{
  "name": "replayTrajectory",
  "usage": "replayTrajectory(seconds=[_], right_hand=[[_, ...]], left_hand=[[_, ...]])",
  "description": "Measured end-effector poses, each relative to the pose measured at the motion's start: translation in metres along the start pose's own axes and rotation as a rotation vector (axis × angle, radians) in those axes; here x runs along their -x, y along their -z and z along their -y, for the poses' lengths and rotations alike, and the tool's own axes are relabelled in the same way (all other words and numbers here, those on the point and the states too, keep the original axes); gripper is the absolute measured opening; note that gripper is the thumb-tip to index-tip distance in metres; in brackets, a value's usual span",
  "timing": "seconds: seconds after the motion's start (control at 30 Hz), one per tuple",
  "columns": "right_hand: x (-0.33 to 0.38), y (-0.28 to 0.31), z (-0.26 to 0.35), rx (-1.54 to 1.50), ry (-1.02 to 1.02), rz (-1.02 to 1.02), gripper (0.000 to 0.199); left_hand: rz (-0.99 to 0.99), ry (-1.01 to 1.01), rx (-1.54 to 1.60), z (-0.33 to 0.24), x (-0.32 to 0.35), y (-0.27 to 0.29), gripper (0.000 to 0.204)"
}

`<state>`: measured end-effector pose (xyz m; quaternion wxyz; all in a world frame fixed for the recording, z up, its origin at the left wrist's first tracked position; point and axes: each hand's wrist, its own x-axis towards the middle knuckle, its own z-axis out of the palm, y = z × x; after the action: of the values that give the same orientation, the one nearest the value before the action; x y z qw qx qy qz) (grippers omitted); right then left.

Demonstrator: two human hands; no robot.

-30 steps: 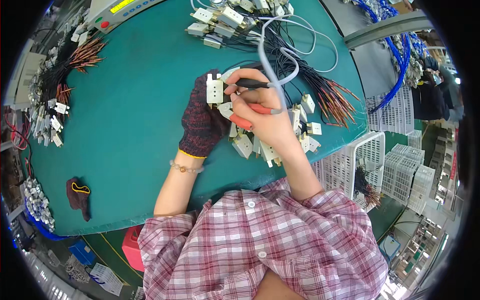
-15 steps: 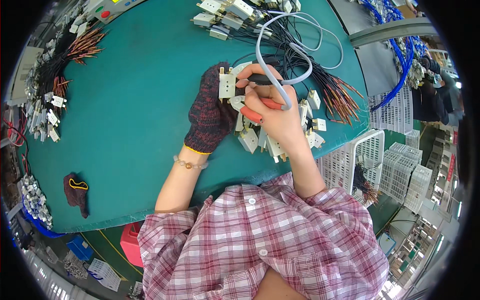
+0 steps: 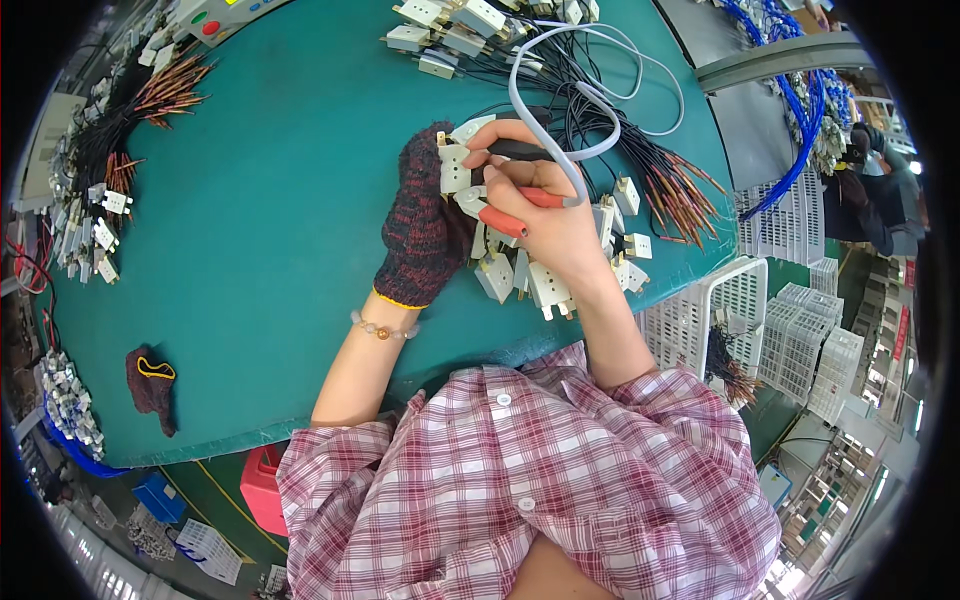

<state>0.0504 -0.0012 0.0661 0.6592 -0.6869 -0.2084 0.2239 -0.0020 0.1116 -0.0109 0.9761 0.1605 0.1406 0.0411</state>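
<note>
The left hand (image 3: 418, 228) holds 1 white block (image 3: 454, 172), fingertips hidden, while the right hand's (image 3: 552, 225) fingers curl round red-handled pliers (image 3: 503, 221), apparently working at it, the next move calling for steadiness.

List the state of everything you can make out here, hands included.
left hand: gloved, holding the white block
right hand: bare, gripping the red-handled pliers
white block: held, a prong showing at its top
red-handled pliers: handles spread, head near the white block's lower edge; jaws unclear
grey cord: looped, passing over the right hand
spare glove: unworn, lying crumpled
black cables: bundled, coppery ends fanned
</note>
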Motion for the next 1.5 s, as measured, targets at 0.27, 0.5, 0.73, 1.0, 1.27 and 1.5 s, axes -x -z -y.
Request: replayTrajectory(seconds=[0.27,0.5,0.73,1.0,1.27,1.5], right_hand=[[-0.002,0.013,0.011,-0.208,-0.013,-0.067,0.026],[-0.018,0.023,0.021,-0.106,-0.084,-0.028,0.018],[-0.009,0.001,-0.007,0.361,0.082,0.039,0.015],[0.008,0.029,0.013,-0.269,-0.148,-0.097,0.021],[0.014,0.025,0.016,-0.334,-0.075,-0.196,0.023],[0.017,0.007,0.013,-0.332,-0.071,-0.151,0.027]], left_hand=[[0.047,-0.222,-0.17,-0.008,0.013,-0.019,0.032],[0.576,-0.665,-2.23,-0.053,0.088,-0.05,0.03],[-0.03,-0.644,-2.146,-0.139,-0.089,-0.018,0.047],[-0.124,0.14,-1.167,-0.132,-0.097,-0.027,0.038],[-0.161,0.492,-0.839,-0.095,-0.021,-0.034,0.041],[0.119,0.326,-0.231,-0.051,0.008,-0.019,0.04]])
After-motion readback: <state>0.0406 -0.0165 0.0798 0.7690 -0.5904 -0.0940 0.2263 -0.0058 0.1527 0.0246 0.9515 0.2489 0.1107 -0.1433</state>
